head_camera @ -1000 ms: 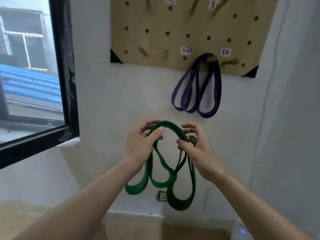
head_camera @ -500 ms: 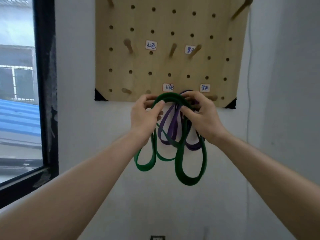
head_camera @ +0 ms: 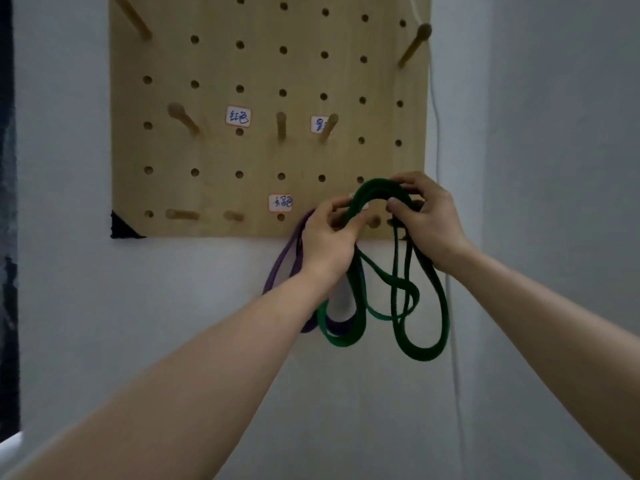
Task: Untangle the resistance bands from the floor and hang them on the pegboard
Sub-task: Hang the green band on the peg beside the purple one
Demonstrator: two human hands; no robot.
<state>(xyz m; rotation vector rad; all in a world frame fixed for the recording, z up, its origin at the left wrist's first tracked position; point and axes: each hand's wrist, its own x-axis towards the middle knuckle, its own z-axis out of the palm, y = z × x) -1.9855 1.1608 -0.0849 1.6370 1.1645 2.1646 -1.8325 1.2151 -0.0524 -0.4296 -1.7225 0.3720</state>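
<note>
A wooden pegboard (head_camera: 242, 64) hangs on the white wall, with several pegs and small paper labels. My left hand (head_camera: 327, 237) and my right hand (head_camera: 427, 220) both grip the top arch of a green resistance band (head_camera: 420, 351). They hold it against the board's bottom right, over a short peg (head_camera: 374, 221). The band's loops dangle below my hands. A purple band (head_camera: 282, 268) hangs from the board behind my left hand, mostly hidden by my wrist and the green loops.
Free pegs stick out at the bottom left (head_camera: 181, 214) and in the middle row (head_camera: 281, 128). A long peg (head_camera: 414, 46) angles out at the top right. A thin white cable (head_camera: 438, 133) runs down the wall right of the board. A dark window frame (head_camera: 7, 202) edges the left.
Both hands have lifted the green band from waist height up and to the right, to the board's bottom right pegs. The view has risen and closed in on the pegboard.
</note>
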